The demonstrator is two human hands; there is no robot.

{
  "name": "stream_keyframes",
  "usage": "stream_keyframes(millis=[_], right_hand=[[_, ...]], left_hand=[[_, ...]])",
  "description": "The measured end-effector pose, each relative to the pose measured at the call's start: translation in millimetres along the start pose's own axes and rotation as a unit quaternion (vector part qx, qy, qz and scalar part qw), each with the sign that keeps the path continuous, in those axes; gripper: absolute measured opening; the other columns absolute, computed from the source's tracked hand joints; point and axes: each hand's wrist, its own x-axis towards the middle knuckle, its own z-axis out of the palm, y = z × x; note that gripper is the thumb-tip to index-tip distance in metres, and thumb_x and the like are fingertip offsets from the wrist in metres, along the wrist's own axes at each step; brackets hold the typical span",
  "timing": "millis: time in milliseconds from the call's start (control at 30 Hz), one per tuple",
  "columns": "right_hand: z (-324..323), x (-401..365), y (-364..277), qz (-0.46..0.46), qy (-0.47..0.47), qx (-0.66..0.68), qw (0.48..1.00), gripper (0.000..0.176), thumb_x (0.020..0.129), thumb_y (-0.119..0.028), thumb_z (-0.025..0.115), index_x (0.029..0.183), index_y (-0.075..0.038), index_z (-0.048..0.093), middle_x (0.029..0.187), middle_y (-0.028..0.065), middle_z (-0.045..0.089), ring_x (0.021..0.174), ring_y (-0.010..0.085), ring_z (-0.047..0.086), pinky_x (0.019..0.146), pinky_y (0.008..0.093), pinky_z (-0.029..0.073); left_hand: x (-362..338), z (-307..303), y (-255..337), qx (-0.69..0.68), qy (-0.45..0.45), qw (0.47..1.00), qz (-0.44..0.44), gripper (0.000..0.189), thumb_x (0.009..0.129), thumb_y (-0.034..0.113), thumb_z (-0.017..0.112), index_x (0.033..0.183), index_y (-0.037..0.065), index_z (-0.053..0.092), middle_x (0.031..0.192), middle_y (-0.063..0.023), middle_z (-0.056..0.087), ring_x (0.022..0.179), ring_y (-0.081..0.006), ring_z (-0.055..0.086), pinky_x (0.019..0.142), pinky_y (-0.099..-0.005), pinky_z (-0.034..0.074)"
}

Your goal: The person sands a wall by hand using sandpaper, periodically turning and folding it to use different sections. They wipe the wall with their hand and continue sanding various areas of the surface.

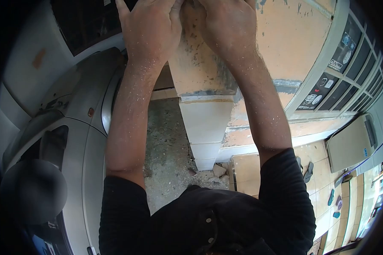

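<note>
Both my arms reach up along a pillar (198,63) with worn orange paint and white tiles at its lower part. My left hand (152,32) is at the pillar's left edge, a thumb or finger sticking out at its left side. On the pillar's right part is my right hand (230,25). The top edge of the view cuts off most of the fingers of both hands, so what they hold, if anything, is hidden. Pale flecks dot both hands and forearms.
A grey car (78,97) stands close on the left. To the right are a window with stickers (327,85), a tan panel (351,142) and sandals (308,172) on floor tiles. Rubble (218,171) lies at the pillar's foot.
</note>
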Motion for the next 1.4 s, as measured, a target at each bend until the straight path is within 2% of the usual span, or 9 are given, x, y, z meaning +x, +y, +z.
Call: stream_keyframes(millis=[67,267,367,567,633,733,1000,1167,1400], right_hand=[[7,-15,-6,0.006,-0.002,-0.012,1.0,0.054,0.099,-0.022,0.062,0.151,-0.014,0.052,0.153,0.0109,0.056,0.148,0.0277,0.045,0.125,0.0622,0.015],[35,-246,-42,0.055,-0.113,-0.048,0.991,0.043,0.094,-0.016,0.062,0.137,-0.021,0.069,0.144,-0.0018,0.066,0.142,0.0159,0.053,0.127,0.059,0.013],[32,-227,-49,0.072,-0.091,-0.08,0.99,0.042,0.095,-0.015,0.061,0.136,-0.021,0.07,0.142,-0.0017,0.067,0.141,0.0155,0.054,0.127,0.059,0.012],[17,-16,-8,0.01,0.056,-0.026,0.998,0.043,0.095,-0.019,0.063,0.138,-0.018,0.067,0.141,0.0001,0.067,0.14,0.018,0.056,0.124,0.0621,0.017],[11,21,-6,0.003,0.009,-0.064,0.998,0.056,0.098,-0.025,0.063,0.152,-0.015,0.051,0.154,0.011,0.055,0.149,0.0257,0.043,0.126,0.061,0.017],[27,-35,-9,0.0,0.02,-0.043,0.999,0.048,0.098,-0.023,0.062,0.145,-0.019,0.059,0.148,0.0017,0.061,0.147,0.0228,0.045,0.125,0.0638,0.012],[39,-264,-60,0.063,-0.106,-0.073,0.99,0.039,0.098,-0.015,0.058,0.135,-0.02,0.07,0.141,-0.0023,0.067,0.139,0.0158,0.056,0.126,0.0627,0.012],[31,-255,-42,0.011,-0.118,-0.111,0.987,0.038,0.099,-0.021,0.057,0.135,-0.023,0.07,0.141,-0.0045,0.067,0.14,0.016,0.055,0.127,0.0624,0.007],[10,-89,3,0.035,-0.035,-0.143,0.989,0.049,0.095,-0.025,0.064,0.143,-0.036,0.063,0.145,-0.0131,0.063,0.155,0.0266,0.034,0.12,0.0724,-0.007]], left_hand=[[-34,15,-15,0.002,-0.026,1.0,-0.005,0.053,0.098,0.018,0.063,0.15,0.021,0.055,0.16,0.001,0.049,0.149,-0.0221,0.043,0.124,-0.0665,0.012],[-248,23,50,-0.064,-0.142,0.983,-0.096,0.044,0.101,0.02,0.059,0.144,0.014,0.063,0.155,-0.0065,0.055,0.149,-0.0235,0.044,0.125,-0.0625,0.017],[-226,18,43,-0.077,-0.127,0.987,-0.059,0.046,0.098,0.013,0.053,0.143,0.005,0.061,0.149,-0.0162,0.059,0.144,-0.0308,0.05,0.124,-0.0632,0.015],[-15,-4,-20,-0.016,-0.091,0.996,0.001,0.046,0.091,0.01,0.07,0.136,0.013,0.064,0.127,-0.0064,0.07,0.129,-0.026,0.06,0.122,-0.0595,0.028],[13,6,-26,-0.073,0.053,0.996,0.019,0.05,0.1,0.013,0.056,0.148,0.0,0.052,0.156,-0.0153,0.051,0.148,-0.0314,0.044,0.125,-0.0597,0.018],[-45,23,-19,-0.102,0.069,0.992,-0.004,0.047,0.093,0.011,0.068,0.14,0.014,0.063,0.135,-0.009,0.067,0.135,-0.0285,0.057,0.121,-0.0581,0.032],[-274,19,40,-0.143,-0.138,0.976,-0.092,0.043,0.103,0.016,0.053,0.145,0.011,0.06,0.154,-0.0097,0.055,0.148,-0.0292,0.045,0.124,-0.0564,0.025],[-262,18,31,-0.102,-0.136,0.985,-0.023,0.042,0.1,0.013,0.055,0.14,0.004,0.063,0.147,-0.0174,0.059,0.141,-0.0342,0.053,0.121,-0.062,0.026],[-71,-4,9,0.028,-0.134,0.99,0.037,0.051,0.1,0.018,0.06,0.15,0.016,0.054,0.159,-0.0034,0.05,0.15,-0.0219,0.042,0.126,-0.0611,0.018]])
